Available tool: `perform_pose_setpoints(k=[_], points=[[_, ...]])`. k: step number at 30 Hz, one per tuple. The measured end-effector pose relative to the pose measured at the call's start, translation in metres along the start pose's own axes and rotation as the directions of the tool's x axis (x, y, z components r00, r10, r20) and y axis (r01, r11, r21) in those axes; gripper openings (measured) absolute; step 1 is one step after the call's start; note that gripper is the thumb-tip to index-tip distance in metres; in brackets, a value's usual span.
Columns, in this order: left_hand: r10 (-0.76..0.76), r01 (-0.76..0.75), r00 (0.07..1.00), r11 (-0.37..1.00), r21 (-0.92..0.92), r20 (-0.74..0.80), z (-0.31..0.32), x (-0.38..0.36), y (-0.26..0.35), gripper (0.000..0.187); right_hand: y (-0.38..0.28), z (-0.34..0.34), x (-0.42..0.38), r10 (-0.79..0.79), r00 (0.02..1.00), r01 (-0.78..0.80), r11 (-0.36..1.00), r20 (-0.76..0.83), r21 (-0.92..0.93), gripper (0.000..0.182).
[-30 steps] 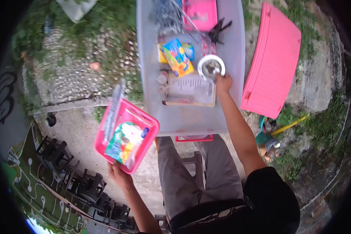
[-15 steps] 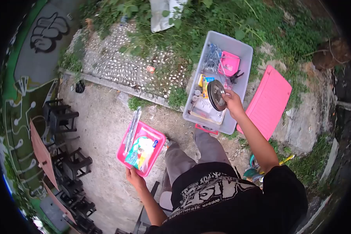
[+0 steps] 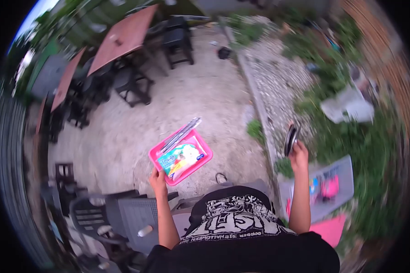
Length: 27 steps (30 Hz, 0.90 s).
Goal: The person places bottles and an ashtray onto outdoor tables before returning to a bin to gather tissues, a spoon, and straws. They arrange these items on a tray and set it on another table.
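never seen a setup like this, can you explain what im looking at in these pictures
There is no machine here: a person works with bare hands, and one camera worn on the head looks forward and down. All the pictures come from it, and its wide view bends the edges.

In the current one, the left hand holds a pink tray with a colorful packet and long, thin items in it. The right hand holds a round, dark-sided object, too blurred to name. Near the right forearm, a translucent bin with several things inside stands beside a pink lid.
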<state>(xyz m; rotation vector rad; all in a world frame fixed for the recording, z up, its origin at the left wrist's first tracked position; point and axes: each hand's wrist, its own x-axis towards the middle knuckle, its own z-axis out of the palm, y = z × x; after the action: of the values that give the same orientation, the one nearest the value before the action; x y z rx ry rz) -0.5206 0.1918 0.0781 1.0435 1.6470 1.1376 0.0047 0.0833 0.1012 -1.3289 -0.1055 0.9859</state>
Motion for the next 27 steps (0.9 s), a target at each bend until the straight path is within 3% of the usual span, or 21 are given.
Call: perform_pose_setpoints(k=[2, 5, 8, 14, 23, 25, 27], points=[[0.035, -0.041, 0.997, 0.996, -0.078, -0.072, -0.007, 0.02, -0.006, 0.03, 0.02, 0.046, 0.024, 0.033, 0.998, -0.038, 0.995, 0.059, 0.088, 0.023], [-0.027, 0.006, 0.989, 0.99, -0.14, -0.146, -0.032, 0.057, -0.019, 0.032, 0.044, 0.125, 0.057, 0.138, 0.982, -0.133, 0.99, 0.127, -0.043, 0.026], [-0.034, -0.015, 0.974, 0.977, -0.211, -0.226, -0.056, 0.108, -0.022, 0.033, 0.066, 0.232, 0.09, 0.18, 0.945, -0.131, 0.973, 0.272, -0.188, 0.026], [-0.128, 0.003, 0.91, 0.953, -0.303, -0.394, -0.085, 0.229, -0.053, 0.034, 0.117, 0.459, 0.187, 0.251, 0.86, -0.13, 0.95, 0.444, -0.284, 0.028], [-0.184, -0.043, 0.797, 0.933, -0.358, -0.575, -0.149, 0.441, -0.041, 0.031, 0.187, 0.828, 0.319, 0.316, 0.757, -0.201, 0.945, 0.572, -0.257, 0.032], [-0.211, -0.046, 0.781, 0.919, -0.391, -0.588, -0.164, 0.496, -0.034, 0.033, 0.211, 0.905, 0.35, 0.367, 0.74, -0.351, 0.926, 0.563, -0.142, 0.036], [-0.22, -0.036, 0.795, 0.913, -0.407, -0.565, -0.182, 0.56, -0.037, 0.033, 0.229, 0.983, 0.373, 0.325, 0.751, -0.335, 0.938, 0.575, -0.094, 0.037]])
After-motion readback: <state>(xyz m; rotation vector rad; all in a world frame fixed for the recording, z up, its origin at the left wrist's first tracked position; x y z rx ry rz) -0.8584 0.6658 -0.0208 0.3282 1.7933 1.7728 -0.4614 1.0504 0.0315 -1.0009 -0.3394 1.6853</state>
